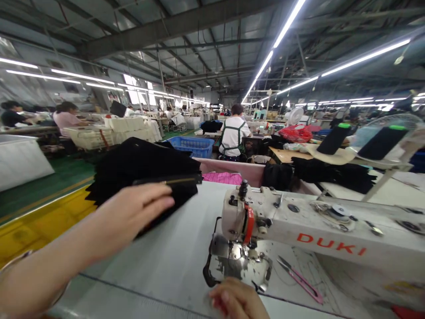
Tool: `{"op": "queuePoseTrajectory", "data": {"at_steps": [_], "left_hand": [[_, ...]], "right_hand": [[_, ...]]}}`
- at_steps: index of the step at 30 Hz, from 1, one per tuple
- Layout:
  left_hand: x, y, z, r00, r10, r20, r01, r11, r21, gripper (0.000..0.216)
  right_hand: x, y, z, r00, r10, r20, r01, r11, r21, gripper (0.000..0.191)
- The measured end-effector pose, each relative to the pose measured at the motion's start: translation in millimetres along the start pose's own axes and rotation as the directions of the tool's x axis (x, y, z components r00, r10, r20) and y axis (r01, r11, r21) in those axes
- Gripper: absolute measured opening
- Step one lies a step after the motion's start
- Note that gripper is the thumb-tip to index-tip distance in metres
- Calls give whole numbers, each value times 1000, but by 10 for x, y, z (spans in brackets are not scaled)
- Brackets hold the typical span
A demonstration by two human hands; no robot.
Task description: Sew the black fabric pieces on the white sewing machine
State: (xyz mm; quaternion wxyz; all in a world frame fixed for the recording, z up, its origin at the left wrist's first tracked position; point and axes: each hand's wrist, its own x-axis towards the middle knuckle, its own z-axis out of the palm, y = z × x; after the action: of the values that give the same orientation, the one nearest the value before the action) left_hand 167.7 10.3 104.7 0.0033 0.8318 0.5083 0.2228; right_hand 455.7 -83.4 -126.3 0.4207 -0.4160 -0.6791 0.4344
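Note:
My left hand [133, 212] reaches out to a stack of black fabric pieces [139, 166] at the far left of the white table [172, 261]. Its fingers lie flat and together on the top piece, which has a zipper [172, 180] along its edge. My right hand [237, 299] sits at the bottom edge of the picture, in front of the needle area of a white sewing machine [299, 221] marked DUKI. Its fingers are curled and look closed; something red shows under them, and I cannot make it out.
Pink thread snips [300, 279] lie on the table under the machine arm. Black thread cones [334, 138] stand at the right above more black fabric [332, 175]. Ahead sits a person in a white shirt [234, 135]; a blue crate [194, 146] is beside them. More people work at the left.

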Motion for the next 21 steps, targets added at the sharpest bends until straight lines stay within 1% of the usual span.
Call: {"op": "queuePoseTrajectory", "data": {"at_steps": [1, 2, 3, 4, 5, 6, 7, 8, 9, 11, 13, 14, 17, 18, 20, 21], "left_hand": [[-165, 86, 162, 973, 75, 220, -40, 986, -159, 45], [-315, 133, 359, 909, 177, 378, -69, 957, -283, 40], [-439, 147, 582, 880, 219, 422, -92, 949, -301, 35], [-533, 134, 819, 900, 210, 382, -112, 958, -263, 37], [-594, 106, 1057, 919, 184, 348, -113, 970, -216, 44], [-624, 71, 1279, 932, 152, 328, -98, 979, -176, 50], [-628, 38, 1473, 931, 143, 336, -89, 981, -170, 53], [-612, 14, 1626, 929, 138, 342, -85, 982, -168, 55], [-583, 1, 1733, 927, 136, 351, -80, 982, -170, 54], [-504, 10, 1820, 923, 135, 361, -74, 981, -177, 43], [-425, 49, 1797, 922, 115, 370, -53, 983, -174, 29], [-391, 73, 1774, 919, 100, 381, -35, 984, -173, 25], [-330, 145, 1741, 905, 58, 421, 23, 982, -185, 28], [-328, 170, 1742, 901, 55, 430, 35, 980, -198, 24], [-350, 222, 1727, 895, 61, 442, 55, 968, -243, 9], [-372, 250, 1697, 890, 61, 451, 72, 959, -273, 7]], "right_hand": [[-11, -53, -9, 998, 41, -56, -41, 999, 15, 62], [-20, -119, -14, 989, 92, -119, -91, 996, 12, 61], [-27, -192, -16, 974, 135, -181, -142, 990, -24, 55], [-32, -262, -13, 958, 166, -233, -190, 978, -86, 45], [-36, -326, -6, 945, 191, -267, -238, 959, -156, 32], [-40, -379, 2, 936, 210, -282, -277, 935, -223, 20], [-47, -420, 11, 930, 227, -290, -309, 910, -275, 10], [-55, -450, 18, 925, 243, -293, -333, 889, -313, 7], [-66, -471, 22, 920, 256, -296, -351, 874, -336, 10], [-90, -499, 20, 913, 279, -299, -376, 859, -348, 15], [-106, -522, 7, 910, 300, -287, -393, 846, -360, 16], [-109, -534, -1, 911, 309, -275, -397, 840, -370, 16], [-106, -572, -14, 916, 321, -240, -395, 827, -400, 17], [-105, -584, -12, 918, 323, -231, -392, 826, -404, 16], [-114, -610, -1, 922, 321, -218, -385, 827, -409, 10], [-123, -625, 5, 925, 311, -220, -376, 832, -407, 7]]}}
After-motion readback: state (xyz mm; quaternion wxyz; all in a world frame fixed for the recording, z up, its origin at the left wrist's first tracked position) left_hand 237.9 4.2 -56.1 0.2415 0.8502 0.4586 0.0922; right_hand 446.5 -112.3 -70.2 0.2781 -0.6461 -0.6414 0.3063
